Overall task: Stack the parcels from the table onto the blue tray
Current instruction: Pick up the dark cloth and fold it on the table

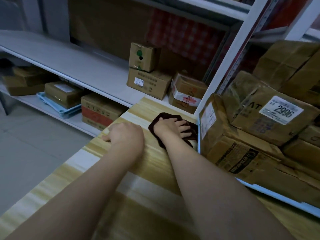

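Note:
Several brown cardboard parcels are piled on the blue tray at the right side of the wooden table. One of the upper parcels carries a white label reading 2996. My right hand lies flat, fingers spread, on a dark brown cloth on the tabletop, just left of the tray's corner. My left hand rests at the table's left edge, its fingers curled over that edge.
White metal shelving runs behind and left of the table, with a shelf post close to the tray. Boxes stand on the shelf behind the table. A lower shelf holds more boxes and light blue trays. Grey floor lies to the left.

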The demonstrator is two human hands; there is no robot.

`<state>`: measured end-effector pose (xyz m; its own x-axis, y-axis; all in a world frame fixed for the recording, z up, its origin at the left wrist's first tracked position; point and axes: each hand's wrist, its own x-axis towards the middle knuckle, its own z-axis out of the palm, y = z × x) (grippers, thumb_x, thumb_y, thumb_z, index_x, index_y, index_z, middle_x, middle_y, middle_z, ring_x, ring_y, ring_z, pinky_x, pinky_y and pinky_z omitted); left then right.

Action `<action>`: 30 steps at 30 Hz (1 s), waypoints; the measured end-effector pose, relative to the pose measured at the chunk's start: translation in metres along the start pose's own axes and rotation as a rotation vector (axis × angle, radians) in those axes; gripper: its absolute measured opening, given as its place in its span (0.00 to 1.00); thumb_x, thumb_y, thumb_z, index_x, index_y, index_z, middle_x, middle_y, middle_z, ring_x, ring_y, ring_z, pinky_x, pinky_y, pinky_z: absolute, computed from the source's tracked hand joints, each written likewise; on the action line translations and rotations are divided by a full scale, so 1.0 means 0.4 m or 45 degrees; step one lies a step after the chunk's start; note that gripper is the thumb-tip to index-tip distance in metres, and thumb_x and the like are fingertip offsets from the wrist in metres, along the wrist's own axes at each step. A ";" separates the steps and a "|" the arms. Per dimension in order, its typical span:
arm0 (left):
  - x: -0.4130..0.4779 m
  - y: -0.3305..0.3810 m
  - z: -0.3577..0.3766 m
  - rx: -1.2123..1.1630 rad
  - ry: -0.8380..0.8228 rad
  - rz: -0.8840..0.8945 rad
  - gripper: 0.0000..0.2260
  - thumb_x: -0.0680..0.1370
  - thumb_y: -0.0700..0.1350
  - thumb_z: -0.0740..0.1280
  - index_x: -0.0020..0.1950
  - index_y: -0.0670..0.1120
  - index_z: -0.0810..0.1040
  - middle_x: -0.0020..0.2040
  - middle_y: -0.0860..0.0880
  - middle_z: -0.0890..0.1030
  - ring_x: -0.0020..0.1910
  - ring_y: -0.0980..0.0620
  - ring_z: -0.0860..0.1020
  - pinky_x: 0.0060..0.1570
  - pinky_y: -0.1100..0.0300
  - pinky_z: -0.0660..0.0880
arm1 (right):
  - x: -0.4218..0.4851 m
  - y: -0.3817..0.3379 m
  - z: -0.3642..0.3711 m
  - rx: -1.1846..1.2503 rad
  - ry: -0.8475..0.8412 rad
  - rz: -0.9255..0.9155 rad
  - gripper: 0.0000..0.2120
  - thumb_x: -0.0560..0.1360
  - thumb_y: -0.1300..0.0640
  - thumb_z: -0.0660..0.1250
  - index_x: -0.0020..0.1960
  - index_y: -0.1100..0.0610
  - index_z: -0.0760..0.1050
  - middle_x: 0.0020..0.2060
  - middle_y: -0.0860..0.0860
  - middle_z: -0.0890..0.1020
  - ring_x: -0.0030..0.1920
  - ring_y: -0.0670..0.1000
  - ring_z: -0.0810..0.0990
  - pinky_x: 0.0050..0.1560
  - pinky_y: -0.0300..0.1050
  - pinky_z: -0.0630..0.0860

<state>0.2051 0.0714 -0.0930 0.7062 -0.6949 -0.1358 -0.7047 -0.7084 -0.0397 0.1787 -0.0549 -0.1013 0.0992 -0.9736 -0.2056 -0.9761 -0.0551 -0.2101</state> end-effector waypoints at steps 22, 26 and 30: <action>-0.020 -0.022 0.026 0.098 0.223 0.138 0.18 0.80 0.42 0.57 0.70 0.43 0.68 0.62 0.43 0.76 0.61 0.43 0.75 0.57 0.52 0.75 | -0.036 -0.009 0.014 -0.132 -0.126 -0.736 0.27 0.82 0.38 0.50 0.79 0.43 0.56 0.82 0.50 0.47 0.80 0.61 0.42 0.77 0.63 0.41; -0.047 -0.024 0.056 -0.181 0.129 0.017 0.27 0.81 0.44 0.53 0.79 0.45 0.48 0.73 0.35 0.62 0.71 0.34 0.63 0.69 0.45 0.62 | -0.120 0.050 0.023 -0.181 -0.209 -1.016 0.26 0.84 0.42 0.50 0.80 0.44 0.55 0.82 0.47 0.48 0.81 0.56 0.44 0.79 0.57 0.43; -0.115 -0.040 0.057 -0.373 0.198 0.031 0.23 0.81 0.43 0.54 0.76 0.42 0.57 0.72 0.35 0.64 0.71 0.36 0.63 0.70 0.48 0.59 | -0.121 0.167 -0.022 -0.258 -0.097 -0.405 0.30 0.84 0.44 0.48 0.81 0.58 0.53 0.81 0.57 0.45 0.79 0.66 0.43 0.78 0.62 0.46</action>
<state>0.1824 0.1175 -0.1087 0.7074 -0.7065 0.0207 -0.6876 -0.6812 0.2513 0.1069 -0.0133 -0.0970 0.4100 -0.8819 -0.2327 -0.9119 -0.4019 -0.0834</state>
